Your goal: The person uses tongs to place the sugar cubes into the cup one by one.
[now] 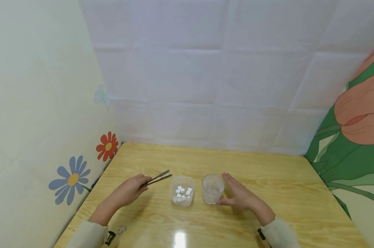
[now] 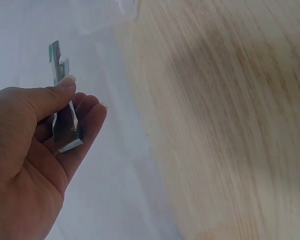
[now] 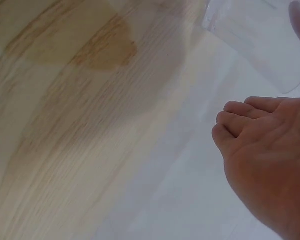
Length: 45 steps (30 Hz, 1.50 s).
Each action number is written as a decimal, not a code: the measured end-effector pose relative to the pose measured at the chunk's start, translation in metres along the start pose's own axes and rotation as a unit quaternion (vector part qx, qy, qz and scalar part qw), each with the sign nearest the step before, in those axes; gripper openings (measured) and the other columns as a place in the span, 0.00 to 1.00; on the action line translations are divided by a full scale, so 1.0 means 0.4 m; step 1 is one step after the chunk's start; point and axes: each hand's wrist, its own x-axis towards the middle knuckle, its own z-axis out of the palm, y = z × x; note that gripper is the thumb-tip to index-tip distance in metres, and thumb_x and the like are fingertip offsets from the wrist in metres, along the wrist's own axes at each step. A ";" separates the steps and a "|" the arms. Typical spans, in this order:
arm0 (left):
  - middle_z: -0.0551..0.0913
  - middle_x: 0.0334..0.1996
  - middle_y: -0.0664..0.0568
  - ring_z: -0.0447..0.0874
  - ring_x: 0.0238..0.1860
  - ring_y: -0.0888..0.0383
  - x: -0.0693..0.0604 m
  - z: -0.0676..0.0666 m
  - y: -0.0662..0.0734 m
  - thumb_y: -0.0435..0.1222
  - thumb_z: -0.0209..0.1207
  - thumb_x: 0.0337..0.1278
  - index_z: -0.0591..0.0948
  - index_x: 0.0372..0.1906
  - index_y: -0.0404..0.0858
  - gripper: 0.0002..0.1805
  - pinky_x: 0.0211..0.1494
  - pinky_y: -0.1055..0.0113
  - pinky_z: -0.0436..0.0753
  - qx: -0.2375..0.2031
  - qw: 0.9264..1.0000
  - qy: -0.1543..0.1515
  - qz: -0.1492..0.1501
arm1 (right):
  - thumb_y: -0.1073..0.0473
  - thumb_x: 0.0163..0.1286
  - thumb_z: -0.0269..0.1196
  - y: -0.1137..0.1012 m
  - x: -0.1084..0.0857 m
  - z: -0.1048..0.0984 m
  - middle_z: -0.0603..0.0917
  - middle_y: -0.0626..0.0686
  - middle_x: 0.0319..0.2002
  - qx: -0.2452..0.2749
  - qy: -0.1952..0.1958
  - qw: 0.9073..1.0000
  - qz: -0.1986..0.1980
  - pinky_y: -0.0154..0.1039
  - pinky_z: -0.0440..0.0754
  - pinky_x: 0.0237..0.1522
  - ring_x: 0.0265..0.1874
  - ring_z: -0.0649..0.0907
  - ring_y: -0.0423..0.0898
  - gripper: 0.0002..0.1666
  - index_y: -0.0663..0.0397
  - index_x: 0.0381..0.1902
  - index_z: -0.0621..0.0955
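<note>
In the head view my left hand (image 1: pixel 128 191) grips small metal tongs (image 1: pixel 159 178) at the closed end. Their serrated tips stand apart and point right, toward a clear plastic container (image 1: pixel 182 178). Several white cubes (image 1: pixel 182 190) lie inside that container. The left wrist view shows the thumb pressing the tongs (image 2: pixel 67 131) against the curled fingers. To the right of the container stands a clear glass (image 1: pixel 212 197). Beside it is my right hand (image 1: pixel 241 196), thumb and fingers spread around its right side; whether they touch the glass I cannot tell.
The wood-grain table (image 1: pixel 267 172) meets a pale sheet (image 1: pixel 187 120) at the back. A flower-printed wall (image 1: pixel 35 137) runs along the left, and a large tulip print (image 1: pixel 360 117) covers the right. A small pale piece (image 1: pixel 121 229) lies near my left sleeve.
</note>
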 end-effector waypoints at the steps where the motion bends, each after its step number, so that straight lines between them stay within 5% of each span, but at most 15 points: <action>1: 0.83 0.48 0.48 0.84 0.47 0.52 -0.001 0.000 0.000 0.30 0.60 0.69 0.79 0.60 0.33 0.17 0.45 0.58 0.84 -0.001 1.000 0.000 -0.001 | 0.43 0.58 0.75 0.000 0.002 0.001 0.55 0.75 0.75 0.000 0.000 1.000 -0.001 0.68 0.56 0.71 0.74 0.57 0.72 0.66 0.74 0.77 0.53; 17: 0.83 0.44 0.49 0.80 0.39 0.62 -0.007 0.007 0.002 0.31 0.59 0.70 0.80 0.59 0.33 0.16 0.38 0.64 0.80 -0.016 1.000 -0.007 -0.002 | 0.36 0.59 0.72 0.002 0.022 0.019 0.54 0.73 0.76 0.006 -0.014 1.000 0.006 0.66 0.56 0.72 0.75 0.56 0.70 0.67 0.73 0.77 0.52; 26: 0.83 0.46 0.49 0.82 0.42 0.59 -0.004 0.006 0.006 0.31 0.59 0.70 0.80 0.59 0.34 0.16 0.41 0.62 0.82 -0.017 1.000 -0.009 -0.008 | 0.37 0.60 0.72 0.003 0.030 0.018 0.54 0.75 0.75 0.025 -0.018 1.000 0.008 0.67 0.56 0.71 0.74 0.57 0.72 0.67 0.73 0.77 0.52; 45: 0.83 0.43 0.50 0.79 0.39 0.64 -0.001 0.007 0.018 0.31 0.60 0.70 0.81 0.57 0.35 0.14 0.38 0.64 0.80 -0.010 1.000 -0.005 0.004 | 0.41 0.61 0.73 0.016 0.038 0.031 0.66 0.72 0.71 0.071 -0.018 0.997 -0.010 0.70 0.63 0.67 0.69 0.67 0.71 0.58 0.66 0.76 0.59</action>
